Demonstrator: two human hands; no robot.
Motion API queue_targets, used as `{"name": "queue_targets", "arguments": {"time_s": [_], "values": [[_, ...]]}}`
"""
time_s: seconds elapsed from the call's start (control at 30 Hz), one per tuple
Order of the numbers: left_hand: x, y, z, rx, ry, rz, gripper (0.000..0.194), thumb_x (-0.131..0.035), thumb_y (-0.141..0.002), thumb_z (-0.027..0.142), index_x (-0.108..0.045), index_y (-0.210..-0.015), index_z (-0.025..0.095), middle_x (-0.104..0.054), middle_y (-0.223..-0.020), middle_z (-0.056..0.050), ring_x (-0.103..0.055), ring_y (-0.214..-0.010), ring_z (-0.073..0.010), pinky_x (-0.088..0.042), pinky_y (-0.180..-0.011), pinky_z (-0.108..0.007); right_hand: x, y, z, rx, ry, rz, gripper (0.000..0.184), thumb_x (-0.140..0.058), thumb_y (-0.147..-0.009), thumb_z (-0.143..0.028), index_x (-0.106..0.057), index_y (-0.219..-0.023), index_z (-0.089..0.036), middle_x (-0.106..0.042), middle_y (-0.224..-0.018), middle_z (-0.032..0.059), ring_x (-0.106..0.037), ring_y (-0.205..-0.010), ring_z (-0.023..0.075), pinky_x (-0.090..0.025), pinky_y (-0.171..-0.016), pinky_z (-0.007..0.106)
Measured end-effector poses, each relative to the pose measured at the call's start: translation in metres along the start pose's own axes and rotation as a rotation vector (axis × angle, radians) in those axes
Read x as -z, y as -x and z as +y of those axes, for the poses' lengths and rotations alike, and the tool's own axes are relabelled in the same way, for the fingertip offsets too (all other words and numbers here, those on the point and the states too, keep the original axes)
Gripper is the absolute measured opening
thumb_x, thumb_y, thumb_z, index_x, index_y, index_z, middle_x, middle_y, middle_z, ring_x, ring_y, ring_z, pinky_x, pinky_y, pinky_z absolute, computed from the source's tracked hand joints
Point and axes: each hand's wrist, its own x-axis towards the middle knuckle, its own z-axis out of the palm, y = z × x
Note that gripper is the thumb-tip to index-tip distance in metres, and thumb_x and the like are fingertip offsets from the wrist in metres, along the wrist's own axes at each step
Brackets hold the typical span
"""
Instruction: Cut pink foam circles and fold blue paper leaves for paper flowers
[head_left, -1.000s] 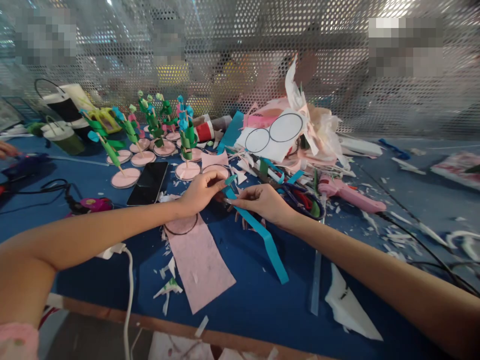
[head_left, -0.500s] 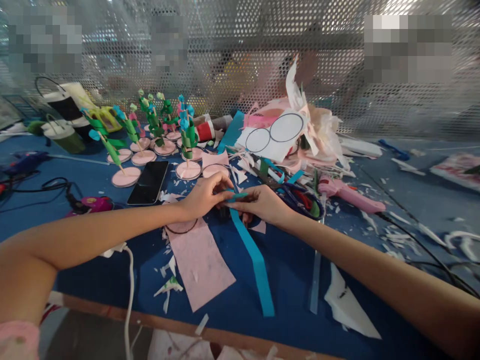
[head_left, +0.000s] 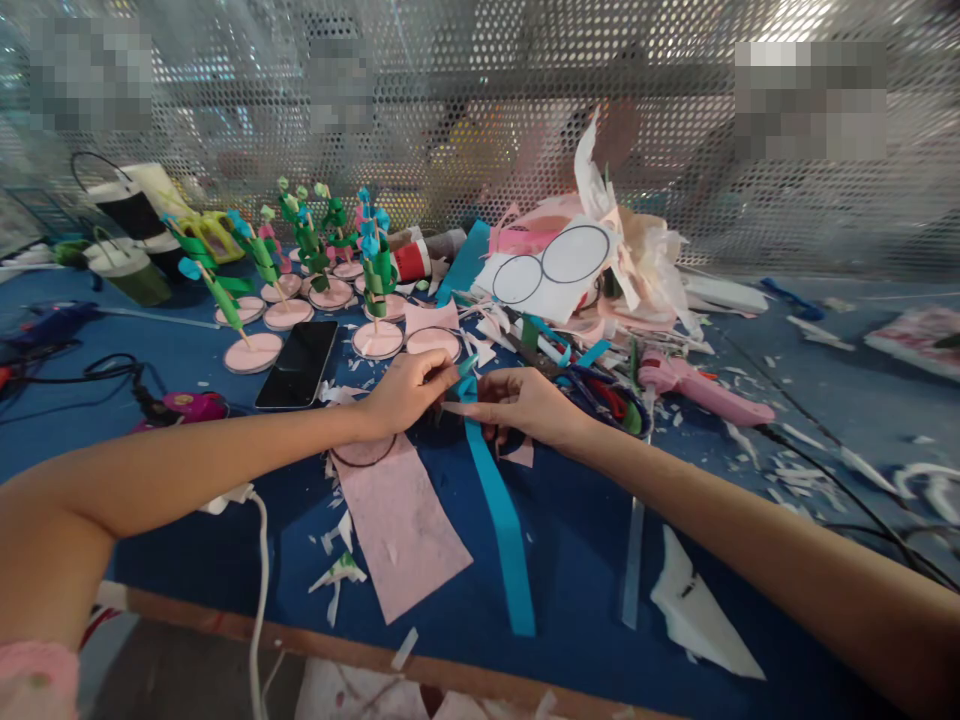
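Note:
My left hand (head_left: 405, 392) and my right hand (head_left: 525, 405) meet above the blue table (head_left: 172, 540), both pinching the top end of a long blue paper strip (head_left: 499, 510). The strip hangs from my fingers and trails toward me across the table. A pink paper sheet (head_left: 401, 525) with a drawn circle lies just under my left wrist. Scissors with blue handles (head_left: 600, 395) rest right behind my right hand.
Several paper flowers on pink round bases (head_left: 255, 352) stand at the back left beside a black phone (head_left: 296, 363). A pink glue gun (head_left: 701, 393) lies to the right. A heap of paper scraps (head_left: 570, 260) sits behind. A white cable (head_left: 259, 590) crosses the near edge.
The strip's loose end has swung left and now lies nearly straight toward me. My hands have drawn closer together at its top end. A hand at the far left edge has gone.

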Motion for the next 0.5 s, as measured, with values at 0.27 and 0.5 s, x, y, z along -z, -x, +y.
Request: {"name": "queue_targets", "arguments": {"time_s": [0.27, 0.5], "values": [[-0.0021, 0.0013, 0.0048, -0.113, -0.121, -0.001, 0.029, -0.046, -0.084, 0.028, -0.039, -0.058, 0.017, -0.036, -0.051, 0.006, -0.033, -0.05, -0.0072, -0.025, -0.051, -0.022, -0.0018, -0.0022, 0.0019, 0.012, -0.019, 0.022, 0.045, -0.083, -0.042, -0.05, -0.061, -0.059, -0.015, -0.055, -0.039, -0.0041, -0.051, -0.033, 0.0079, -0.042, -0.032, 0.017], [-0.0012, 0.0022, 0.0052, -0.078, -0.133, 0.018, 0.034, -0.044, -0.087, 0.029, -0.034, -0.056, 0.018, -0.036, -0.049, 0.006, -0.036, -0.049, -0.0076, -0.026, -0.051, -0.022, -0.0023, -0.001, 0.0028, 0.019, -0.044, 0.042, 0.044, -0.083, -0.043, -0.049, -0.056, -0.055, -0.016, -0.054, -0.038, -0.0053, -0.049, -0.032, 0.0071, -0.041, -0.031, 0.017]]}}
